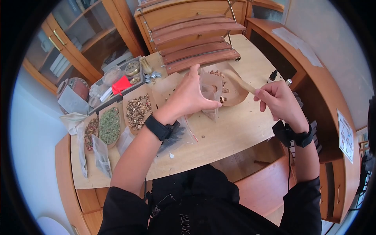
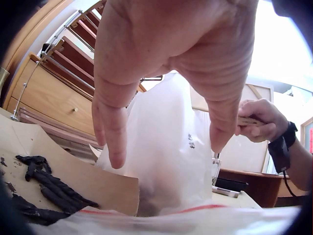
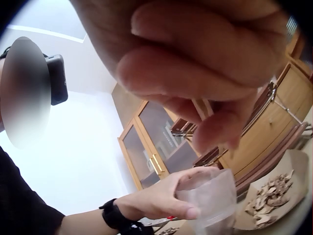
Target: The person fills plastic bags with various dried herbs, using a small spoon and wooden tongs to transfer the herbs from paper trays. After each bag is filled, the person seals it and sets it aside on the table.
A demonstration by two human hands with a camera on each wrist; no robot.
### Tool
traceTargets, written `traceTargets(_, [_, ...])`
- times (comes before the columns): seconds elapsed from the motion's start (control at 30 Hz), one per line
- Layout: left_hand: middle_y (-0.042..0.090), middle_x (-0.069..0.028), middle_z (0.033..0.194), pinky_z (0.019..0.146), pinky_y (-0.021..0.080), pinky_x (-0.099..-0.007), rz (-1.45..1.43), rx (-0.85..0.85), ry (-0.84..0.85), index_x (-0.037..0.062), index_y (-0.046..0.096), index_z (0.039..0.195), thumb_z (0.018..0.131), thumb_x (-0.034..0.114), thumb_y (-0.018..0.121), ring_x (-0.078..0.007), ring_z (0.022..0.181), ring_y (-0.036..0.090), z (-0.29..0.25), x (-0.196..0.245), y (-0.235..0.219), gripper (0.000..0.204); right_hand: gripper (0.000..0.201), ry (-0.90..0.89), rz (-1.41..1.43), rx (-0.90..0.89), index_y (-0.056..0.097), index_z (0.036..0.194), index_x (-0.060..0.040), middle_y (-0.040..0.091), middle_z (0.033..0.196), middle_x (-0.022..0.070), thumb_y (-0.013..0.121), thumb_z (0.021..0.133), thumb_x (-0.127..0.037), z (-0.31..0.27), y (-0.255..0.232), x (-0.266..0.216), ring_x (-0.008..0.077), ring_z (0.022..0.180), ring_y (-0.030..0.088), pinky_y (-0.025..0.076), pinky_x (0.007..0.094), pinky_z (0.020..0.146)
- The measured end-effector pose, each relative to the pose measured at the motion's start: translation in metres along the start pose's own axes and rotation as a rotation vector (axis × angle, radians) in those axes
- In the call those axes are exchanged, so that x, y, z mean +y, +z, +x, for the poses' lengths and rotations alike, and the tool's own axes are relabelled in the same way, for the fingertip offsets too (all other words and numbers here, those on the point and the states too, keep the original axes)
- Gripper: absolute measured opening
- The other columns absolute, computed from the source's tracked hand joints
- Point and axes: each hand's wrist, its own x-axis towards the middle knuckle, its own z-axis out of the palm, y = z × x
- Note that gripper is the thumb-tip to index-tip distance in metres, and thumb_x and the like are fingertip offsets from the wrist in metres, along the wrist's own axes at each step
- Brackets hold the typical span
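Note:
My left hand (image 1: 188,96) spans a translucent plastic bag (image 2: 156,142) that stands upright on the table, thumb at one side and fingers at the other. The right wrist view shows those fingers bent around the bag's upper part. My right hand (image 1: 276,98) pinches the handle of a wooden spoon (image 1: 243,83) between thumb and fingers. The spoon's wide end reaches over a kraft paper tray (image 1: 239,100) with dried brown slices (image 3: 269,198), right beside the bag. Close to my left hand, another paper tray (image 2: 120,188) holds black dried strips (image 2: 56,191).
To the left stand paper trays with green dried herb (image 1: 109,125) and mixed brown pieces (image 1: 138,111). A zip bag (image 1: 176,139) lies below my left wrist. A wooden folding rack (image 1: 197,51) is at the back, a small dropper bottle (image 1: 272,76) at the right.

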Motion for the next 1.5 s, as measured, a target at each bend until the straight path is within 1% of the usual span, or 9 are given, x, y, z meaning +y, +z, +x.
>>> traceTargets(0.17, [0.044, -0.0331, 0.13, 0.103, 0.041, -0.0377, 0.014, -0.021, -0.023, -0.0147, 0.021, 0.138, 0.054, 0.031, 0.088, -0.0385, 0.123, 0.048, -0.003, 0.007, -0.004, 0.116, 0.03, 0.192, -0.1, -0.177, 0.066, 0.073, 0.0041, 0.061, 0.055, 0.005, 0.059, 0.088, -0.021, 0.01, 0.002, 0.022, 0.0079, 0.034, 0.044, 0.033, 0.0228, 0.033])
traceTargets(0.4, [0.045, -0.034, 0.128, 0.104, 0.037, -0.0404, -0.004, -0.006, 0.006, -0.009, 0.023, 0.14, 0.055, 0.037, 0.088, -0.0382, 0.125, 0.045, -0.001, -0.002, 0.001, 0.116, 0.029, 0.167, -0.077, -0.228, 0.067, 0.075, 0.003, 0.062, 0.056, 0.0034, 0.06, 0.089, -0.021, 0.026, 0.013, 0.034, 0.0042, 0.033, 0.04, 0.03, 0.0208, 0.032])
traceTargets(0.6, [0.043, -0.0322, 0.131, 0.103, 0.041, -0.0383, 0.028, 0.001, -0.001, -0.0131, 0.022, 0.138, 0.054, 0.031, 0.088, -0.0387, 0.124, 0.048, -0.003, 0.003, 0.0, 0.116, 0.029, 0.092, -0.024, -0.231, 0.068, 0.075, 0.0041, 0.062, 0.056, 0.0041, 0.061, 0.089, -0.021, 0.03, 0.02, 0.043, 0.0048, 0.034, 0.041, 0.03, 0.0211, 0.032])
traceTargets(0.67, [0.043, -0.0321, 0.132, 0.103, 0.04, -0.0384, 0.031, -0.009, -0.018, -0.0127, 0.021, 0.138, 0.055, 0.03, 0.088, -0.0387, 0.124, 0.047, -0.003, 0.005, -0.001, 0.115, 0.028, 0.073, -0.06, -0.209, 0.067, 0.072, 0.0031, 0.063, 0.057, 0.0038, 0.06, 0.088, -0.019, 0.027, 0.021, 0.042, 0.0072, 0.036, 0.046, 0.036, 0.0229, 0.034])
traceTargets(0.87, [0.044, -0.0338, 0.129, 0.105, 0.036, -0.0398, 0.002, 0.001, -0.001, -0.008, 0.024, 0.14, 0.055, 0.037, 0.088, -0.0382, 0.126, 0.044, -0.003, -0.002, 0.002, 0.116, 0.029, 0.019, -0.059, -0.148, 0.067, 0.075, 0.0052, 0.062, 0.057, 0.0045, 0.057, 0.089, -0.018, 0.017, 0.015, 0.044, 0.0075, 0.036, 0.046, 0.037, 0.0228, 0.034])
traceTargets(0.97, [0.045, -0.0334, 0.129, 0.105, 0.037, -0.0397, -0.009, 0.007, 0.018, -0.0078, 0.024, 0.14, 0.055, 0.037, 0.089, -0.0378, 0.126, 0.044, -0.002, -0.005, 0.003, 0.116, 0.028, -0.063, -0.019, -0.032, 0.067, 0.078, 0.0055, 0.062, 0.057, 0.0049, 0.056, 0.089, -0.017, 0.009, 0.001, 0.034, 0.0069, 0.036, 0.046, 0.036, 0.0224, 0.034])
traceTargets(1.2, [0.045, -0.033, 0.129, 0.104, 0.037, -0.0398, -0.003, 0.023, 0.017, -0.0071, 0.024, 0.14, 0.055, 0.036, 0.089, -0.0373, 0.126, 0.044, -0.002, -0.003, 0.005, 0.116, 0.029, -0.246, -0.069, -0.094, 0.067, 0.077, 0.0068, 0.061, 0.057, 0.0046, 0.055, 0.089, -0.017, -0.005, 0.008, -0.005, 0.0066, 0.038, 0.046, 0.035, 0.022, 0.035])
traceTargets(1.4, [0.046, -0.0325, 0.128, 0.103, 0.037, -0.0402, -0.01, 0.035, 0.016, -0.004, 0.023, 0.141, 0.055, 0.035, 0.089, -0.0379, 0.124, 0.046, -0.005, -0.004, 0.003, 0.116, 0.03, -0.122, 0.062, 0.02, 0.066, 0.077, 0.0067, 0.061, 0.056, 0.0055, 0.055, 0.089, -0.019, 0.003, -0.002, 0.002, 0.0073, 0.037, 0.048, 0.036, 0.0227, 0.034])
traceTargets(1.5, [0.046, -0.0322, 0.128, 0.103, 0.038, -0.0409, -0.035, 0.032, 0.004, -0.0009, 0.023, 0.143, 0.056, 0.034, 0.088, -0.0385, 0.123, 0.047, -0.007, -0.005, 0.001, 0.114, 0.031, 0.115, -0.024, -0.076, 0.064, 0.074, 0.0066, 0.061, 0.057, 0.0065, 0.055, 0.088, -0.02, 0.016, 0.001, 0.027, 0.0093, 0.034, 0.048, 0.034, 0.0238, 0.031])
